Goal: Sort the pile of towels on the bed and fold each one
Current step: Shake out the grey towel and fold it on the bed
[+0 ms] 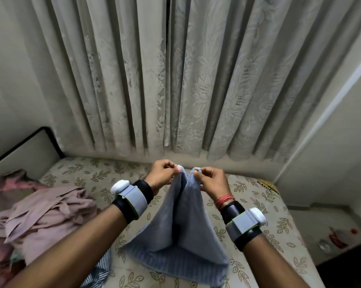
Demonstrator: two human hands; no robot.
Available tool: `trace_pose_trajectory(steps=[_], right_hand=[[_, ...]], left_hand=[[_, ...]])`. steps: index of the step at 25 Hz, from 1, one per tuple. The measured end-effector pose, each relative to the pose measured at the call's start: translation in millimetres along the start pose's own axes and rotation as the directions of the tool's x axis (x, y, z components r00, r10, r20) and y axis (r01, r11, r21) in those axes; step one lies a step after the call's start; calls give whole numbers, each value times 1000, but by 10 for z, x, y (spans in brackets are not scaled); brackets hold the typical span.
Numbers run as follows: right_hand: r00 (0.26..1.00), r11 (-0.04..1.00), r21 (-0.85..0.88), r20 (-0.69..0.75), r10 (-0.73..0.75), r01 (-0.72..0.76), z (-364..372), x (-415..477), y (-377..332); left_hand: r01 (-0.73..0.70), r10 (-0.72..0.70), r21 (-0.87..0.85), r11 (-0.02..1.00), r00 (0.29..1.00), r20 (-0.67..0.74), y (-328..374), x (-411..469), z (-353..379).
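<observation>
Head view. Blue-grey towel (188, 225) held up over the bed (258, 204), centre of view.
- Left hand (162, 173): fingers curled, pinching one top corner of the towel.
- Right hand (210, 179): fingers curled, pinching the other top corner. Hands close together, corners nearly meeting.
- Towel hangs in a tent shape; lower edge rests on the leaf-print sheet at 6 o'clock from the hands.
- Pile of pink towels (44, 215) lies on the bed at 9 o'clock from the held towel, unfolded, heaped.
- Striped cloth (98, 271) at 7 o'clock, partly under the left forearm.
- Grey wrist bands (131, 199) on both wrists; red thread (224, 199) on the right.
- Curtain (175, 80) at 12 o'clock, behind the bed.
</observation>
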State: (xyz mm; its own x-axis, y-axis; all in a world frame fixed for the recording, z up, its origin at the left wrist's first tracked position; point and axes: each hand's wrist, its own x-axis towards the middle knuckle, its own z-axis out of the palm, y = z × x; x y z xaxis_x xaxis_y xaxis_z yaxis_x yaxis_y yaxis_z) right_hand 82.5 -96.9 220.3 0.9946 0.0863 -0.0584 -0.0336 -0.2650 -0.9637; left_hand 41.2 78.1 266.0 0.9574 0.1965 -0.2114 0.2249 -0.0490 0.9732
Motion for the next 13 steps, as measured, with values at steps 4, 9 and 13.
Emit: trace_pose_trajectory(steps=[4, 9, 13], right_hand=[[998, 995, -76, 2, -63, 63, 87, -190, -77], [969, 972, -214, -204, -140, 95, 91, -239, -68], [972, 970, -207, -170, -165, 128, 135, -288, -72]], left_hand=[[-47, 47, -22, 999, 999, -2, -155, -73, 145], [-87, 86, -66, 994, 996, -20, -268, -114, 168], [-117, 116, -54, 992, 993, -22, -313, -141, 190]])
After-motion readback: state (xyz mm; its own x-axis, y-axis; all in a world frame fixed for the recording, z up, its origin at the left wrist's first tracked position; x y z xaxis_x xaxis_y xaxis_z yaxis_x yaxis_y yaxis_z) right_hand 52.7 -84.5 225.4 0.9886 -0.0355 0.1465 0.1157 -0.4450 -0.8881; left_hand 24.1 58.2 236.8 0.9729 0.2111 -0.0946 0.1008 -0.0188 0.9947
